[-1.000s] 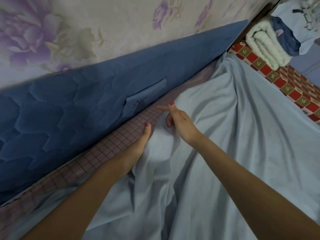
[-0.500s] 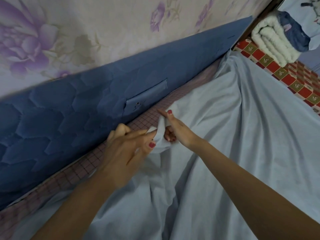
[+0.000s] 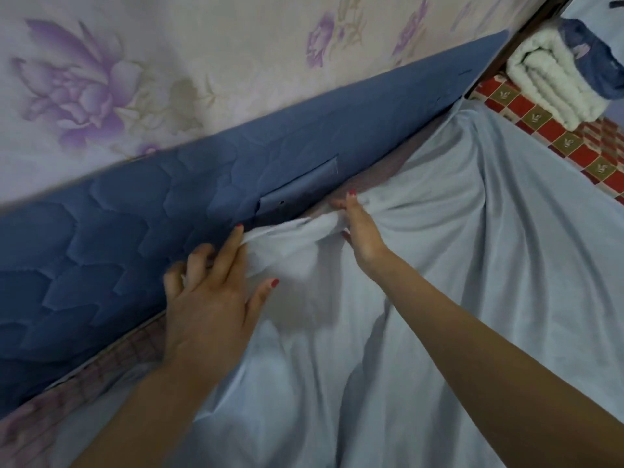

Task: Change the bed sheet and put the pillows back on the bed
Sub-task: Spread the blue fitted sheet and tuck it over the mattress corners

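Observation:
A pale blue bed sheet (image 3: 439, 298) lies rumpled over the bed, its edge bunched against a blue quilted mattress (image 3: 135, 258) that stands on its side along the wall. My left hand (image 3: 209, 298) grips the sheet's edge, fingers curled into the fabric beside the mattress. My right hand (image 3: 358, 231) holds the same edge a little farther along, fingers hooked into the gathered cloth. Between the two hands the edge is stretched taut. A checked pinkish underlay (image 3: 111, 359) shows beside the mattress where the sheet does not reach. No pillow is in view.
Floral wallpaper (image 3: 169, 79) covers the wall behind the mattress. At the top right a rolled white blanket (image 3: 553, 79) and dark blue cloth (image 3: 587, 55) rest on a red and gold checked cover (image 3: 557, 136). A dark wooden frame (image 3: 526, 35) runs at the corner.
My left hand came out from under the sheet and took hold of its edge. Both hands have moved up toward the mattress, drawing the edge taut between them.

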